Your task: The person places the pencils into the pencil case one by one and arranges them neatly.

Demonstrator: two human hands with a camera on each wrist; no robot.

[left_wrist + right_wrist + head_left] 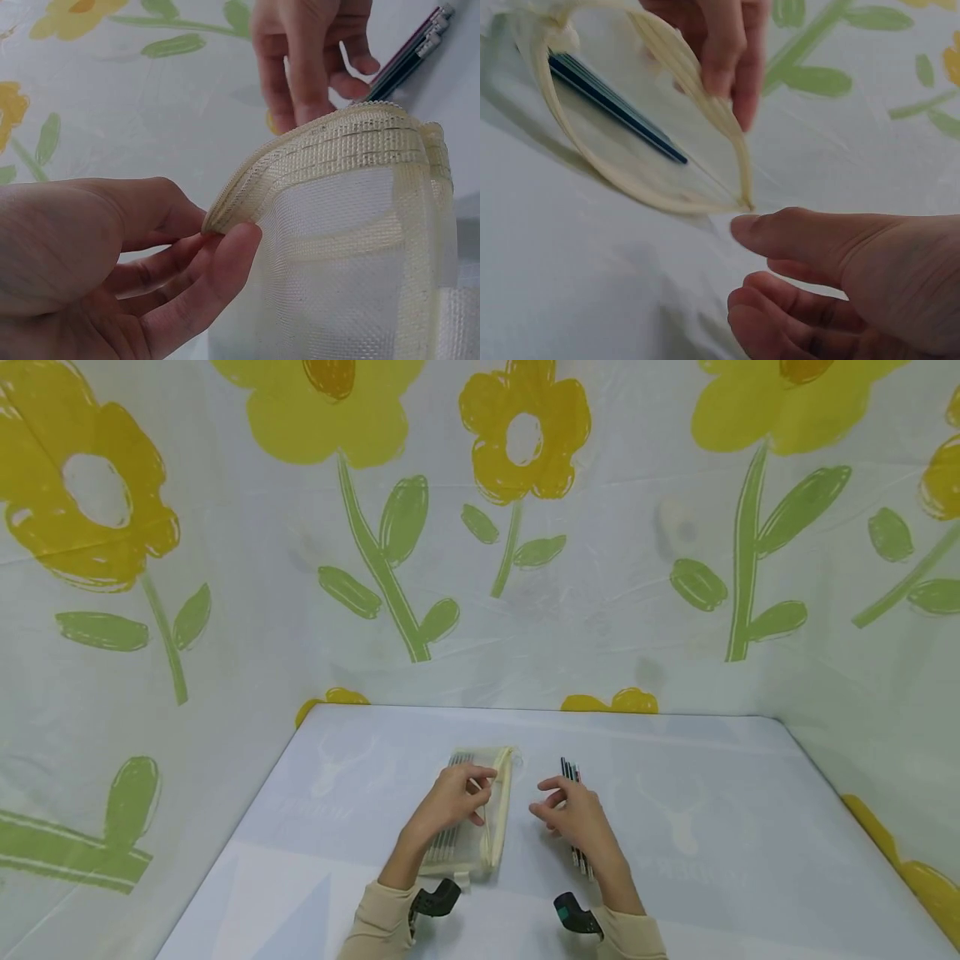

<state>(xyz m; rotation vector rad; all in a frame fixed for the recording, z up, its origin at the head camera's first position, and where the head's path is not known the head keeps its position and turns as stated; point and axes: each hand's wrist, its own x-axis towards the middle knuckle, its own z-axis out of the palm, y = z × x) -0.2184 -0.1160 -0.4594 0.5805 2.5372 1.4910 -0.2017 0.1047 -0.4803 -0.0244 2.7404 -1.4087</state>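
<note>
A cream mesh zip pouch [480, 860] lies on the table, left of centre. My left hand [453, 797] pinches the zipper edge near one corner between thumb and fingers, holding it up. In the right wrist view the pouch's mouth gapes, and several dark blue and green pencils [615, 109] lie inside. My right hand [573, 814] hovers right of the pouch, fingers loosely bent and apart, with nothing in them. Its thumb tip comes close to the corner of the pouch's rim [744, 204]. Partly hidden beneath the right hand, a bunch of loose pencils [416, 52] lies on the table.
The white table [712, 827] has faint deer-head prints. A flower-patterned sheet [600, 593] hangs around its back and sides. Each wrist wears a black camera mount [438, 897] over a beige sleeve [378, 918].
</note>
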